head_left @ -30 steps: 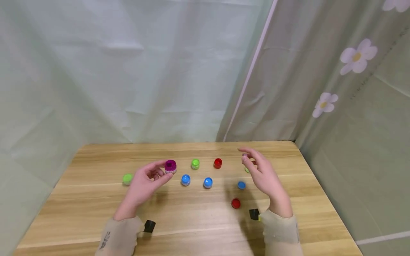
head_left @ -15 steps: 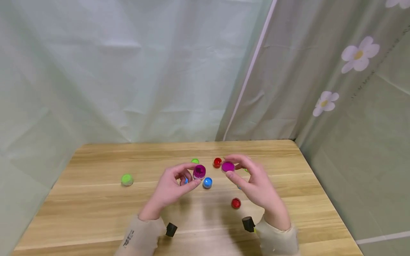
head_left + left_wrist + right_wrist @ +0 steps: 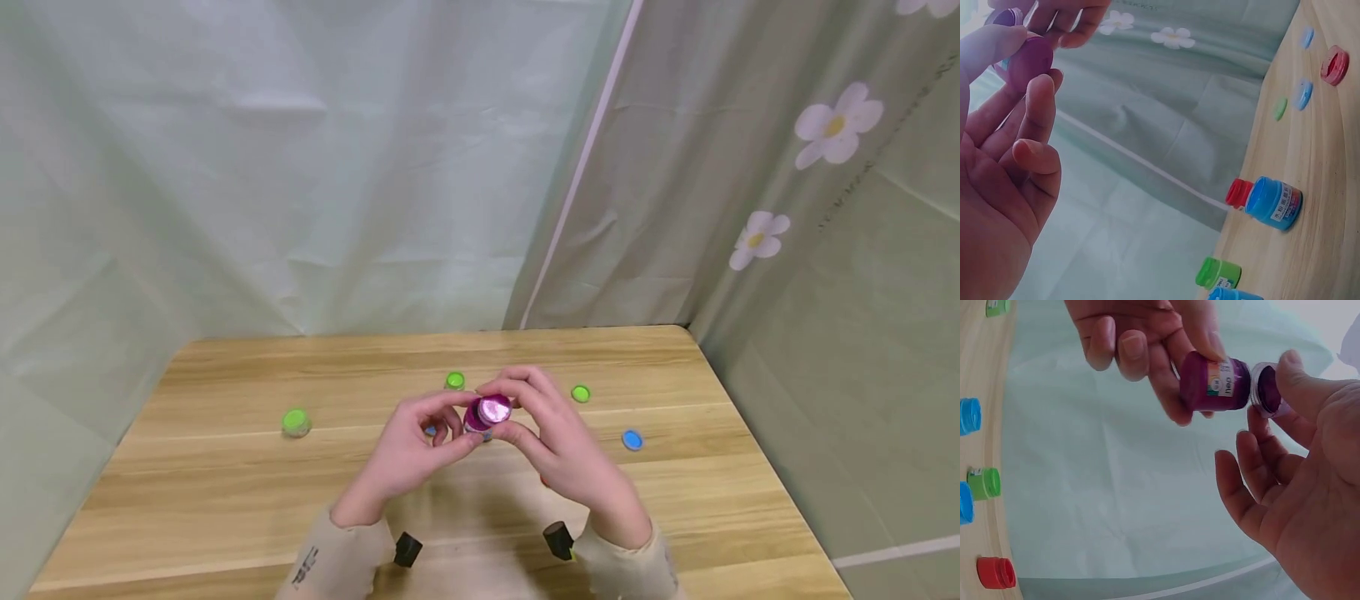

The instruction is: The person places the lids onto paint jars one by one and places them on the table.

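Observation:
My left hand grips a small purple paint jar with thumb and fingers, raised over the table. The right hand pinches the round purple lid by its edge. In the right wrist view the lid is right at the jar's mouth, tilted, with its hollow side facing the jar. A label shows on the jar's side there. From the head, the lid overlaps the jar's top. The left wrist view shows the jar's purple base between the left thumb and fingers.
A lidded green jar stands at the left, another green jar farther back. Blue and red jars stand uncapped. Towards the right lie a green lid, a blue lid and a red lid. Curtains rise behind the table.
Both hands have come together at the middle. The left hand carried the purple jar rightward, while the right hand brought the purple lid leftward and tilted it against the jar's top.

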Demonstrator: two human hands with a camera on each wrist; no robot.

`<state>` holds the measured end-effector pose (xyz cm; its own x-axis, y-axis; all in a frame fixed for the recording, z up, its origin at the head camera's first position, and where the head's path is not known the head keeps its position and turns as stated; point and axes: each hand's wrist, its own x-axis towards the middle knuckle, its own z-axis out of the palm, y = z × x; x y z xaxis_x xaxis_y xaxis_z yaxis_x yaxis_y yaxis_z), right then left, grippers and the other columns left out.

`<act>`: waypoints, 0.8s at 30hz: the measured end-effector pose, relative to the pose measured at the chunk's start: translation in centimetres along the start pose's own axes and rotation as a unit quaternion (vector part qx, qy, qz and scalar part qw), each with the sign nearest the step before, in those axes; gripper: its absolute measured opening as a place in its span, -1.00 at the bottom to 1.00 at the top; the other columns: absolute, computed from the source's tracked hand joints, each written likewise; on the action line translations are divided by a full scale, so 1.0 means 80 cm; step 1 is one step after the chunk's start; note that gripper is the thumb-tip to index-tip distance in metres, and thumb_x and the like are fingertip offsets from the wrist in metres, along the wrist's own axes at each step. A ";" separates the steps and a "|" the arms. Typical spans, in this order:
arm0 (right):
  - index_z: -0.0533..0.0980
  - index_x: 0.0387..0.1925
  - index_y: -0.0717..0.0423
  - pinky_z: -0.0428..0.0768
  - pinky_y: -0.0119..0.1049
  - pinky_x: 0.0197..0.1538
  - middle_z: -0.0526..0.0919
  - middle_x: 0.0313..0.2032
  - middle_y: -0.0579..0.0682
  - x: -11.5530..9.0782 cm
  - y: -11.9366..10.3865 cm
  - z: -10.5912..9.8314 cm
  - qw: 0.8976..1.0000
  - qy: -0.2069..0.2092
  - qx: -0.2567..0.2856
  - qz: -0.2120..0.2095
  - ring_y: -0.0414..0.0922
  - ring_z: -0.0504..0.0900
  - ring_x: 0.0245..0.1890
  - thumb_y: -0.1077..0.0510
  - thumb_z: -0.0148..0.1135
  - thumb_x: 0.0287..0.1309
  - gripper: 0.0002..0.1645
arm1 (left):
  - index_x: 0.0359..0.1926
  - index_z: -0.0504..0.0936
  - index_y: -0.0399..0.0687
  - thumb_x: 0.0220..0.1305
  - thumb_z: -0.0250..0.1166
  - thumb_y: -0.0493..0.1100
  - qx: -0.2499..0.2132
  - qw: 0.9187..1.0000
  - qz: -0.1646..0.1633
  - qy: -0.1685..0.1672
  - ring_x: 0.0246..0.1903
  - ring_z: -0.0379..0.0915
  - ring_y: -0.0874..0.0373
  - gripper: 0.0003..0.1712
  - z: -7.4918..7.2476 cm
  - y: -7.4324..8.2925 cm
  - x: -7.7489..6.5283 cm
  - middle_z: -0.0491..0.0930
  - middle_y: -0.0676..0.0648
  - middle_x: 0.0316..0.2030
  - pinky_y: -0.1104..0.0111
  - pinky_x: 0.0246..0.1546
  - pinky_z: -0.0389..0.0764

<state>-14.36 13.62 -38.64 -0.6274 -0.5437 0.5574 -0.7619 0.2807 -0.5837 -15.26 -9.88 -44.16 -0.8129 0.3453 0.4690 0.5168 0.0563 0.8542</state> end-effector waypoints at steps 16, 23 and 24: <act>0.59 0.34 -0.02 0.43 -0.01 0.34 0.58 0.24 -0.08 -0.001 0.002 0.003 0.998 -0.018 -0.053 -0.015 -0.01 0.43 0.29 0.16 0.31 0.47 -0.54 | 0.16 0.77 -0.06 0.26 0.56 -0.33 0.018 1.000 0.022 -0.007 -0.52 0.43 0.24 -0.56 0.000 -0.001 -0.001 0.64 0.06 -0.41 0.43 -0.60 0.37; 0.58 0.34 0.01 0.44 -0.02 0.33 0.60 0.22 -0.08 -0.001 0.003 0.004 0.997 -0.018 -0.064 -0.032 0.00 0.46 0.28 0.24 0.36 0.41 -0.49 | 0.17 0.77 -0.07 0.27 0.56 -0.32 0.014 1.000 0.020 -0.009 -0.54 0.39 0.24 -0.55 -0.001 -0.001 0.001 0.63 0.03 -0.42 0.43 -0.60 0.36; 0.58 0.34 0.01 0.44 -0.02 0.33 0.61 0.22 -0.09 -0.001 0.003 0.004 0.997 -0.018 -0.065 -0.033 0.00 0.46 0.28 0.24 0.37 0.40 -0.49 | 0.18 0.77 -0.08 0.27 0.56 -0.32 0.013 1.000 0.021 -0.011 -0.54 0.39 0.25 -0.55 0.000 0.000 0.001 0.63 0.03 -0.42 0.43 -0.61 0.35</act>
<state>-14.46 13.49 -38.98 -0.5715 -0.5909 0.5694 -0.8168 0.3433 -0.4636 -15.37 -9.89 -44.13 -0.7845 0.3692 0.4983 0.5568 0.0654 0.8281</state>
